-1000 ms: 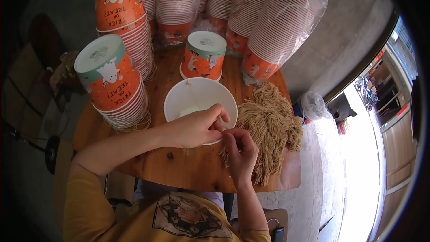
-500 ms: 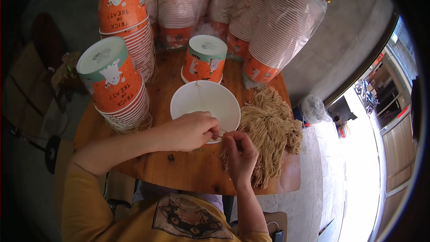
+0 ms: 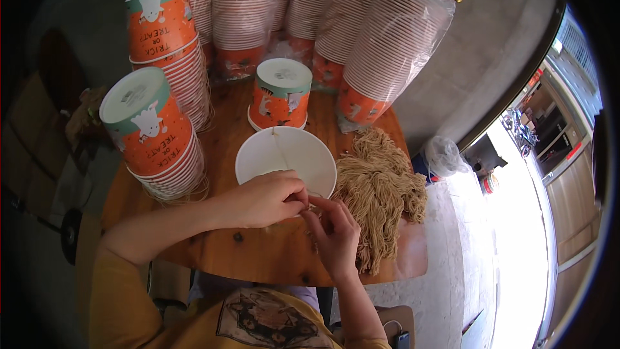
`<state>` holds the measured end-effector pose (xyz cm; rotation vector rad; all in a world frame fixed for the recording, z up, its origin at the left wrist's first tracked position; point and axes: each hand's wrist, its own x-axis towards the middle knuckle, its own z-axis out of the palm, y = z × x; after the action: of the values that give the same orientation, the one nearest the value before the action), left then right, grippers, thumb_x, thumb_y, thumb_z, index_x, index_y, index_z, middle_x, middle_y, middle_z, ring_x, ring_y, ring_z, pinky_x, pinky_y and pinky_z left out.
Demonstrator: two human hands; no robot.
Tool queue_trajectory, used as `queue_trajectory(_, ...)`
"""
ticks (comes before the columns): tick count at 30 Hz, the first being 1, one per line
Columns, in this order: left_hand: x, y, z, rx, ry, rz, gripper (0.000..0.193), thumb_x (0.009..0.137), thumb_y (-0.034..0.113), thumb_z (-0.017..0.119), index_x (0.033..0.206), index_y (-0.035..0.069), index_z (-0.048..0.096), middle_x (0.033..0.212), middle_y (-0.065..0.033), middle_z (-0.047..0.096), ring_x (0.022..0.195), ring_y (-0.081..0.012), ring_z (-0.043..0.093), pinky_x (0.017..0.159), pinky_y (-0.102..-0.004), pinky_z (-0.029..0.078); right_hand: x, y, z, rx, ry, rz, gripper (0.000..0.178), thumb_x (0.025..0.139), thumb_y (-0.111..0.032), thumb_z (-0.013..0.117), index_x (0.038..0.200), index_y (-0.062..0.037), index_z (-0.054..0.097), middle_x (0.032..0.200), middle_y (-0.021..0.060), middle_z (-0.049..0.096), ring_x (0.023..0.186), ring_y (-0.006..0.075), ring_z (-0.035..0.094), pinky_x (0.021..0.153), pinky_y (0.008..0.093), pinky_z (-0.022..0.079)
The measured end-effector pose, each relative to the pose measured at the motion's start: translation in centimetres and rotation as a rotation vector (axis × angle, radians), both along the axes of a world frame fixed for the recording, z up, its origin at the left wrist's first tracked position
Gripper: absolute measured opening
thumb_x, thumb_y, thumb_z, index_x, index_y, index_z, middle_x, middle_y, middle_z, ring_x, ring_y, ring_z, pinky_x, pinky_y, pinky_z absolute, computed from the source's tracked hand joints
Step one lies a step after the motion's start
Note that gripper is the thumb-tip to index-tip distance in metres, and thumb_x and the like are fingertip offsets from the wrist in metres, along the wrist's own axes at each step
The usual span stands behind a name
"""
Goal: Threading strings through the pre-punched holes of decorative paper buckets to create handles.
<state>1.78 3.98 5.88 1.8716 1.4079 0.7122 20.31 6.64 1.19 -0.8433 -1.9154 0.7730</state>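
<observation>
A paper bucket (image 3: 310, 155) stands mouth up before me, its white inside showing. A thin tan string (image 3: 280, 147) hangs from its far rim and runs down inside towards my hands. At the near right rim my left hand (image 3: 274, 200) is closed, thumb and fingers pinched on the string. My right hand (image 3: 336, 232) meets it there, also pinching, with its fingertips against the left ones. The knuckles partly hide the string's end. Beside my right hand lies a heap of tan strings (image 3: 374, 194).
Upside-down stacks of orange buckets (image 3: 152, 132) stand at the left, loose strings hanging about their rims. Another orange bucket (image 3: 281, 97) sits upside down behind the white opening. Plastic-wrapped bucket stacks (image 3: 394, 39) line the back of the wooden table (image 3: 226, 252).
The whole view has shifted slightly. My right fingers have moved up closer against the left hand at the rim, and more of the string shows inside the bucket.
</observation>
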Motion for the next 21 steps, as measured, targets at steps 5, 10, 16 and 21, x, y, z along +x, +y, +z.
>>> queue_trajectory(5, 0.4, 0.0, 0.2, 0.060, 0.057, 0.061, 0.013, 0.085, 0.013, 0.061, 0.087, 0.000, 0.060, 0.095, -0.0128, 0.059, 0.092, -0.0313, 0.059, 0.078, -0.0393, 0.048, 0.3, 0.1, 0.8, 0.173, -0.135, -0.074, 0.013, 0.080, -0.007, 0.072, 0.091, -0.0088, 0.064, 0.070, 0.0033, 0.053, 0.058, 0.0174, 0.054, 0.053, 0.0309, 0.046)
queue_trajectory(10, 0.3, 0.0, -0.4, 0.240, 0.069, 0.042, 0.010, 0.085, 0.010, 0.060, 0.085, 0.001, 0.056, 0.092, -0.0126, 0.056, 0.092, -0.0313, 0.056, 0.080, -0.0404, 0.046, 1.0, 0.7, 0.9, 0.406, -0.211, -0.084, 0.016, 0.077, -0.006, 0.072, 0.087, -0.0090, 0.059, 0.071, 0.0035, 0.054, 0.063, 0.0207, 0.058, 0.055, 0.0334, 0.048)
queue_trajectory(16, 0.0, -0.2, -0.8, 0.272, 0.080, 0.041, 0.008, 0.085, 0.008, 0.058, 0.084, 0.001, 0.054, 0.090, -0.0124, 0.055, 0.091, -0.0317, 0.055, 0.079, -0.0410, 0.046, 1.2, 0.3, 0.6, 0.435, -0.239, -0.081, 0.018, 0.077, -0.006, 0.072, 0.088, -0.0088, 0.058, 0.071, 0.0042, 0.055, 0.062, 0.0210, 0.058, 0.055, 0.0338, 0.048)
queue_trajectory(21, -0.1, -0.1, -1.0, 0.257, 0.054, 0.050, 0.008, 0.085, 0.007, 0.058, 0.084, 0.001, 0.053, 0.091, -0.0125, 0.055, 0.092, -0.0316, 0.054, 0.079, -0.0410, 0.046, 0.8, 0.4, 0.2, 0.464, -0.233, -0.081, 0.018, 0.078, -0.007, 0.073, 0.088, -0.0083, 0.058, 0.070, 0.0043, 0.056, 0.058, 0.0207, 0.057, 0.053, 0.0331, 0.047)
